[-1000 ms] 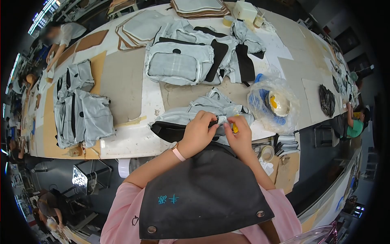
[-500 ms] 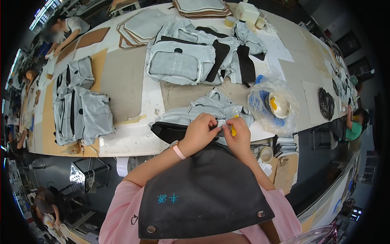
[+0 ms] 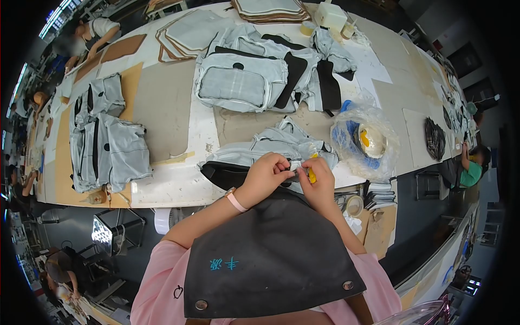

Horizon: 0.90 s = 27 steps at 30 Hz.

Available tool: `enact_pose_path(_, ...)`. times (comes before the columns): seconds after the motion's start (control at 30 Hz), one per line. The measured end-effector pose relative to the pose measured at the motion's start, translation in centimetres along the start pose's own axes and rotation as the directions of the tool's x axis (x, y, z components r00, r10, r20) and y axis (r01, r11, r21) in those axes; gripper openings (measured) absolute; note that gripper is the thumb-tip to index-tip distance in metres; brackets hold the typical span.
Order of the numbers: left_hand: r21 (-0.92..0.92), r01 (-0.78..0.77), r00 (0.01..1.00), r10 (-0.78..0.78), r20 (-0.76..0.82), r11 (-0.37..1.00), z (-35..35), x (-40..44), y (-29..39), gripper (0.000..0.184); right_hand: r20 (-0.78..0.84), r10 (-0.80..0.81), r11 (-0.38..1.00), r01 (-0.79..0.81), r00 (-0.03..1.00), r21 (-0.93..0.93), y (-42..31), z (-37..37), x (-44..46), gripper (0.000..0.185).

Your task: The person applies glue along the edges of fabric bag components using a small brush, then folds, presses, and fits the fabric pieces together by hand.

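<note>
A light grey fabric piece with a black opening (image 3: 254,149) lies on the table in front of my body. My left hand (image 3: 266,176) pinches a small pale part of its near edge, fingers curled. Close beside it, my right hand (image 3: 318,181) is closed at the same spot, and a yellow object (image 3: 312,172) shows between its fingers. The fingertips of both hands nearly meet, and the exact thing between them is too small to make out.
Grey bags (image 3: 238,81) lie beyond my hands, with more grey pieces (image 3: 108,141) at the left. A plastic bag with a white bowl (image 3: 374,142) sits right. Stacked panels (image 3: 268,8) stand at the back. Co-workers (image 3: 95,35) are at the left and right.
Both hands stay at the same spot on the grey piece, with only small finger movements. The co-worker at the upper left has shifted their arms.
</note>
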<state>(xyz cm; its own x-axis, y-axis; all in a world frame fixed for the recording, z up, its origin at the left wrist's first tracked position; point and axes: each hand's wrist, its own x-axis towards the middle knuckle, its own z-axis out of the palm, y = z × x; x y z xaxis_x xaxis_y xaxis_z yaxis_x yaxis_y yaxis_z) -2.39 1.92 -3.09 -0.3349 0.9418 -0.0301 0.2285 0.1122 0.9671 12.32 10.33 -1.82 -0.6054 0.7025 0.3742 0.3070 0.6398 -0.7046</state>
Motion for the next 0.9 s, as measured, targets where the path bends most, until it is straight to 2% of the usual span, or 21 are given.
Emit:
enact_pose_path(0.1,-0.125,0.051,0.998,-0.054,-0.016,0.991,0.2,-0.1,-0.5,0.02,-0.004,0.01,1.0,-0.01,1.0,0.009,0.1,0.0,-0.1,0.014)
enact_pose_path(0.4,0.152,-0.114,0.991,0.124,-0.06,0.982,0.1,-0.4,0.4,0.011,0.006,-0.021,0.999,0.021,1.0,-0.025,0.0,0.1,-0.1,0.014)
enact_pose_path(0.5,0.205,-0.102,0.991,0.117,-0.064,0.973,0.0,-0.6,0.6,0.008,0.008,-0.022,0.999,0.022,1.0,-0.023,0.0,0.1,0.0,0.014)
enact_pose_path(0.6,0.172,-0.033,0.987,0.06,-0.152,0.984,0.0,-0.6,0.1,0.012,0.026,-0.02,0.999,0.02,0.999,-0.025,-0.2,-0.3,0.1,0.014)
enact_pose_path(0.7,-0.195,0.046,0.993,-0.066,-0.1,0.98,0.5,-0.6,-1.0,0.021,0.009,-0.011,1.0,0.011,1.0,0.01,-0.5,-0.9,0.2,0.017)
enact_pose_path(0.77,-0.33,0.131,0.991,-0.135,0.009,0.935,0.6,-0.5,-1.1,0.029,0.019,-0.005,1.0,0.004,1.0,0.014,-0.5,-1.0,0.6,0.019)
enact_pose_path(0.8,-0.392,0.176,0.984,-0.162,0.068,0.903,0.7,-0.4,-1.0,0.033,0.023,-0.002,1.0,0.001,1.0,0.014,-0.6,-1.1,0.9,0.021)
enact_pose_path(0.9,-0.407,0.27,0.963,-0.237,0.131,0.872,0.6,-0.3,-0.2,0.043,0.131,-0.038,0.998,0.044,0.991,-0.04,-1.0,-1.5,1.7,0.024)
